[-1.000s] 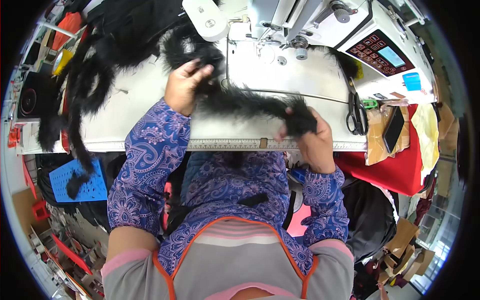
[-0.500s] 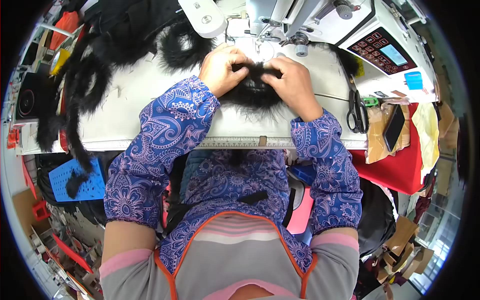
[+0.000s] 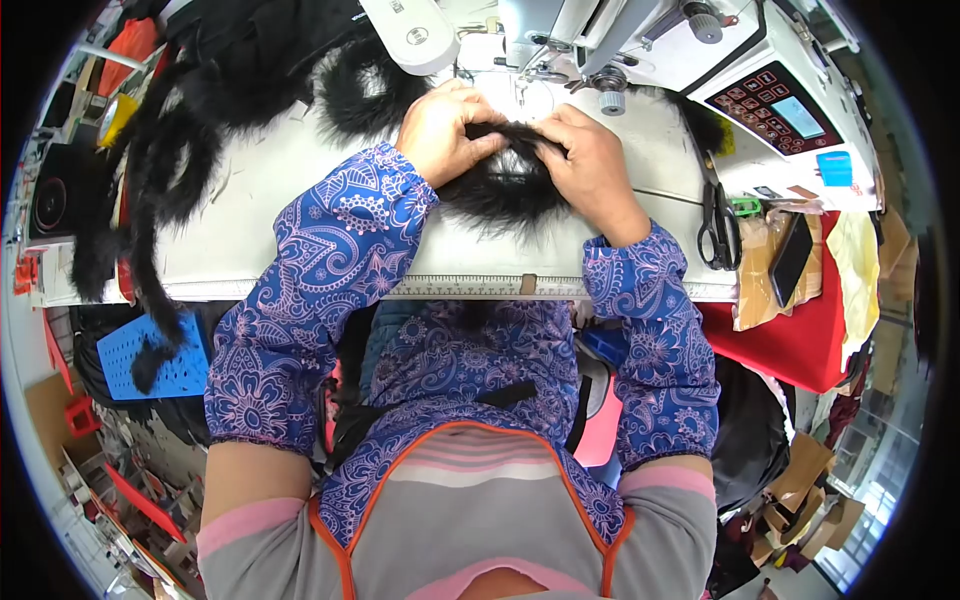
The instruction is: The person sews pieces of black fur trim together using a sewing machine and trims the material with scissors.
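The pale table (image 3: 270, 230) ran across the scene, a ruler strip (image 3: 450, 285) along its near edge, and the sewing machine (image 3: 655, 60) on its far side was cut off by the top of the view. The black fur piece (image 3: 505, 195) lay over the table just on the near side of the machine's needle area. The left hand (image 3: 445, 132) and right hand (image 3: 590, 165) each had thumb and fingers closed on its far edge, the gripped parts hidden under the fingertips. Black fur strips (image 3: 180, 165) at the left merged into dark fabric (image 3: 270, 50), their borders hard to make out. Below at the left, one strip's end overlapped a blue perforated container (image 3: 160, 370); whether it lay inside was unclear. The contents of the cardboard boxes (image 3: 805, 480) at the near right could not be made out.
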### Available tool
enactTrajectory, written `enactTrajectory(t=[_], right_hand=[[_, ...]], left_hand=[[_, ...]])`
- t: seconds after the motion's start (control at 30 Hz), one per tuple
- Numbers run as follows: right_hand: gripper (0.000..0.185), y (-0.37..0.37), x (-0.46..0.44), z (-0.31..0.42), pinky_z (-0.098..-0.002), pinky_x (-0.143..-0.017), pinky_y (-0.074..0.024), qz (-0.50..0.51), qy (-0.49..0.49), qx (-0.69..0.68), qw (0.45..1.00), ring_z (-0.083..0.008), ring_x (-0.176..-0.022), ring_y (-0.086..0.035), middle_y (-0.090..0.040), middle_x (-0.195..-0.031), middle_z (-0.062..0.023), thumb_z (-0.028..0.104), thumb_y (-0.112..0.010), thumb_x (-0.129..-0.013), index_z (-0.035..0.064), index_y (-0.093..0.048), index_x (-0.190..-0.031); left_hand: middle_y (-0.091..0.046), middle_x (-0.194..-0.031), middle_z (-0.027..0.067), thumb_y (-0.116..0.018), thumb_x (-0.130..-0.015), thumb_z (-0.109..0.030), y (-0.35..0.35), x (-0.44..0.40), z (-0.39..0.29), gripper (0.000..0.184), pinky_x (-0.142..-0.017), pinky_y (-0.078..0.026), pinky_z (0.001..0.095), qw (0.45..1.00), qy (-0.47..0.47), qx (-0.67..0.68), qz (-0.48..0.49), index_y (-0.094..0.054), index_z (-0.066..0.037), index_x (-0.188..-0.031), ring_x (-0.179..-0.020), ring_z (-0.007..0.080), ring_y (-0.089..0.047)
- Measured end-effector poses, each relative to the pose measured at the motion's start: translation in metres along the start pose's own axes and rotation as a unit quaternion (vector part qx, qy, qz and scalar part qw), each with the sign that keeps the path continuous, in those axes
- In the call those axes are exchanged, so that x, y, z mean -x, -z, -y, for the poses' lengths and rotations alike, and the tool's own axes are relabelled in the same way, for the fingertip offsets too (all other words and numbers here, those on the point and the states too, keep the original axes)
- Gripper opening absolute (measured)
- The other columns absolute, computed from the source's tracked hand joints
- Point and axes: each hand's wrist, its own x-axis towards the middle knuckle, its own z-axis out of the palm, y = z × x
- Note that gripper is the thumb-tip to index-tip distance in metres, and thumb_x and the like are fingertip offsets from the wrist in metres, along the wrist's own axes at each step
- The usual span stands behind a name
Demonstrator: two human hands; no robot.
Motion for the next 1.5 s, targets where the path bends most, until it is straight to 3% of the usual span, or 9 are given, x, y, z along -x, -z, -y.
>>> enactTrajectory(t=[0.3,0.5,0.73,0.8,0.97,1.17,1.23,1.33,1.5], right_hand=[[0.017,0.003,-0.001,-0.003,-0.0361,-0.063,-0.0457,0.014,-0.002,0.030,0.999,-0.0288,-0.072,-0.057,-0.058,-0.080,-0.0083,0.009,-0.061,-0.073,0.0107,-0.066,-0.090],[0.019,-0.001,-0.003,-0.008,-0.0308,-0.062,-0.0442,-0.015,-0.026,-0.012,0.999,-0.0257,-0.071,-0.058,-0.058,-0.079,-0.0100,0.007,-0.066,-0.070,0.0025,-0.065,-0.089],[0.029,-0.006,-0.013,-0.020,-0.0295,-0.067,-0.0473,-0.024,-0.065,0.043,0.997,-0.0253,-0.077,-0.062,-0.061,-0.086,-0.0110,0.017,-0.067,-0.072,0.0086,-0.063,-0.099],[0.029,-0.004,-0.018,-0.020,-0.0292,-0.070,-0.0480,0.011,-0.144,0.029,0.989,-0.0238,-0.080,-0.063,-0.063,-0.090,-0.0107,0.021,-0.067,-0.076,0.0104,-0.063,-0.102],[0.036,0.000,-0.026,-0.015,-0.0307,-0.074,-0.0484,0.025,-0.196,0.054,0.979,-0.0236,-0.083,-0.064,-0.065,-0.094,-0.0097,0.032,-0.068,-0.075,0.0141,-0.063,-0.106],[0.034,-0.005,-0.027,-0.027,-0.0323,-0.074,-0.0486,0.019,-0.138,0.050,0.989,-0.0262,-0.082,-0.064,-0.066,-0.089,-0.0116,0.037,-0.067,-0.072,0.0153,-0.067,-0.099],[0.021,-0.006,-0.027,-0.024,-0.0396,-0.063,-0.0473,-0.060,-0.088,0.044,0.993,-0.0314,-0.069,-0.060,-0.064,-0.074,-0.0124,0.026,-0.066,-0.066,0.0099,-0.067,-0.079],[0.021,-0.017,-0.036,-0.034,-0.0408,-0.063,-0.0468,-0.097,-0.075,0.111,0.986,-0.0315,-0.067,-0.060,-0.064,-0.072,-0.0128,0.028,-0.064,-0.066,0.0097,-0.067,-0.077],[0.021,-0.011,-0.033,-0.033,-0.0395,-0.064,-0.0478,-0.078,-0.089,0.054,0.992,-0.0321,-0.067,-0.061,-0.064,-0.070,-0.0122,0.026,-0.064,-0.065,0.0075,-0.066,-0.074]], left_hand=[[-0.063,-0.082,0.0073,-0.073,-0.064,-0.007,-0.002,-0.003,-0.004,0.021,-0.078,-0.046,0.0316,0.999,0.039,0.005,0.006,-0.068,-0.007,-0.084,-0.083,0.0240,-0.056],[-0.064,-0.085,0.0080,-0.073,-0.064,-0.010,-0.004,-0.006,-0.001,0.021,-0.082,-0.044,0.0328,0.997,0.071,0.005,0.008,-0.068,-0.008,-0.084,-0.087,0.0248,-0.055],[-0.066,-0.089,0.0060,-0.072,-0.065,-0.010,-0.015,-0.015,0.010,0.022,-0.086,-0.042,0.0325,0.992,0.119,0.037,-0.025,-0.069,-0.010,-0.086,-0.090,0.0230,-0.055],[-0.066,-0.090,0.0053,-0.072,-0.065,-0.010,-0.015,-0.019,0.011,0.022,-0.088,-0.041,0.0321,0.991,0.124,0.043,-0.019,-0.069,-0.011,-0.087,-0.092,0.0225,-0.054],[-0.066,-0.090,0.0048,-0.072,-0.065,-0.012,-0.014,-0.026,0.011,0.022,-0.091,-0.040,0.0318,0.985,0.170,0.023,-0.013,-0.070,-0.012,-0.087,-0.093,0.0217,-0.054],[-0.066,-0.089,0.0045,-0.072,-0.065,-0.013,-0.017,-0.025,0.016,0.022,-0.090,-0.041,0.0320,0.983,0.181,0.021,-0.003,-0.071,-0.013,-0.087,-0.092,0.0209,-0.055],[-0.066,-0.089,0.0047,-0.072,-0.066,-0.014,-0.014,-0.028,0.011,0.022,-0.090,-0.041,0.0322,0.982,0.189,0.021,0.009,-0.071,-0.014,-0.088,-0.092,0.0207,-0.055],[-0.066,-0.091,0.0048,-0.072,-0.066,-0.016,-0.011,-0.035,0.009,0.022,-0.093,-0.039,0.0327,0.979,0.205,0.004,0.011,-0.071,-0.014,-0.088,-0.092,0.0207,-0.056],[-0.065,-0.087,0.0048,-0.072,-0.066,-0.016,-0.009,-0.035,0.017,0.023,-0.095,-0.036,0.0313,0.986,0.167,0.019,0.012,-0.071,-0.015,-0.089,-0.090,0.0211,-0.055]])
